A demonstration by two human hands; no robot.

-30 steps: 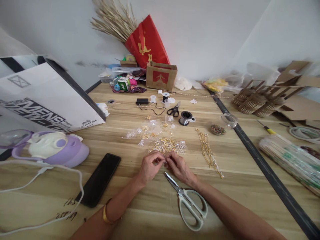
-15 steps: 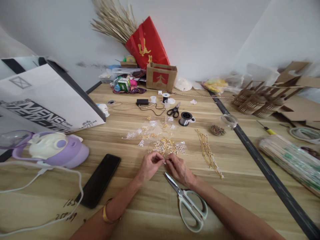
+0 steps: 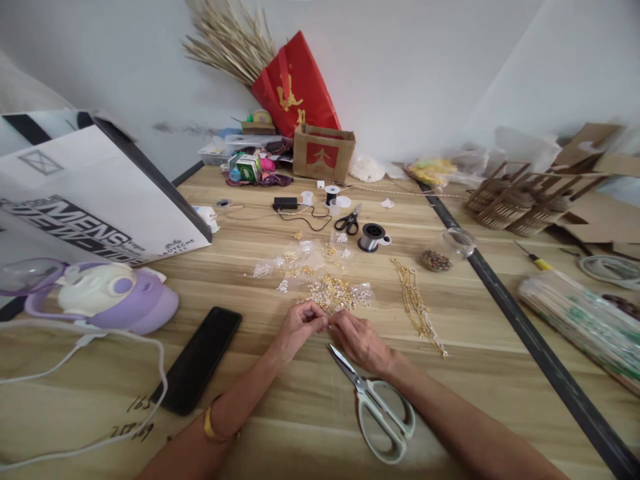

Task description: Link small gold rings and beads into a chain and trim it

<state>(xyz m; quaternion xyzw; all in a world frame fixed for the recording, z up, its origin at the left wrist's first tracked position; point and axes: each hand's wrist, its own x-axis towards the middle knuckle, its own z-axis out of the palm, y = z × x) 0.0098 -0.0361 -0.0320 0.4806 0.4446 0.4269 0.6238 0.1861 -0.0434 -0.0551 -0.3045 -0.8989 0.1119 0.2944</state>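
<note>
My left hand (image 3: 301,327) is pinched closed, its fingertips meeting those of my right hand (image 3: 357,339), which is pinched too. Whatever they hold between them is too small to make out. Just beyond the fingers lies a pile of small gold and silver charms (image 3: 330,292). Large scissors (image 3: 383,413) with pale green handles rest in front of my right hand, their tip close beneath it. Gold and silver chains (image 3: 414,300) lie to the right of the pile. Several small clear bags (image 3: 300,257) of findings are spread behind it.
A black phone (image 3: 200,360) lies left of my left arm, near a purple bottle (image 3: 115,297) and a white cable (image 3: 161,360). Behind the pile are black scissors (image 3: 349,221) and a wire spool (image 3: 373,237). A tub of beads (image 3: 436,260) stands at right.
Both hands stay over the same spot. The fingertips have shifted slightly and press closer together; a small shiny piece seen below them earlier is now hidden.
</note>
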